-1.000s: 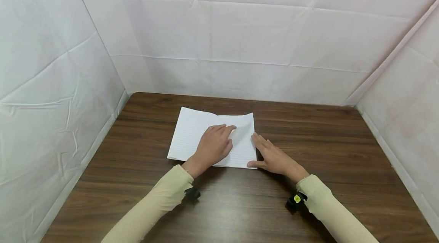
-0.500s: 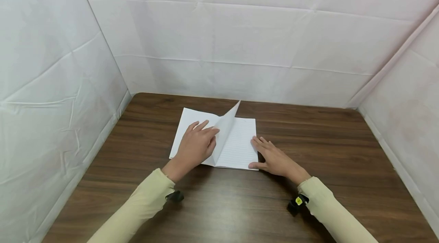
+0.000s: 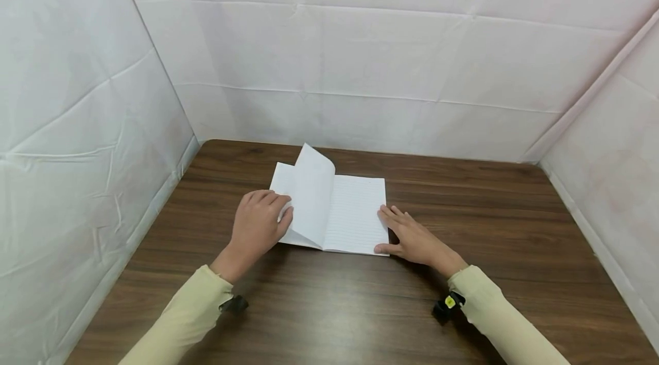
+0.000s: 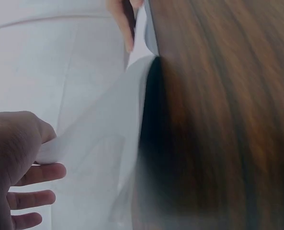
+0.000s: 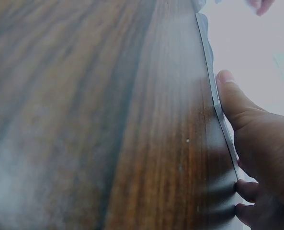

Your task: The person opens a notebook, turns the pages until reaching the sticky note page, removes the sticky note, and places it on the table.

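White wrinkled sheeting walls off three sides of a dark wood table (image 3: 463,296). Notebook (image 3: 355,213) lies open, center frame, toward the far edge of the table, lined pages up.

Left hand (image 3: 257,227), center-left: fingers curled on a page (image 3: 311,196), thumb at its near side, pinching it. Page stands up off the left half, curving, top corner lifted toward the back wall. Left wrist view shows the same page (image 4: 103,143) bowed past the fingers (image 4: 36,175), edge of the notebook against the wood at right; blurry, can't tell more.

Right hand (image 3: 412,236), center-right: fingers straight and spread, flat against the notebook's right edge, thumb at the near right corner. Palm rests on the table just beside the notebook. Right wrist view: thumb (image 5: 232,96) pressed on the notebook (image 5: 213,86) edge, other fingertips at the lower right of frame.

Both sleeves are pale yellow, wrist cameras under the cuffs.
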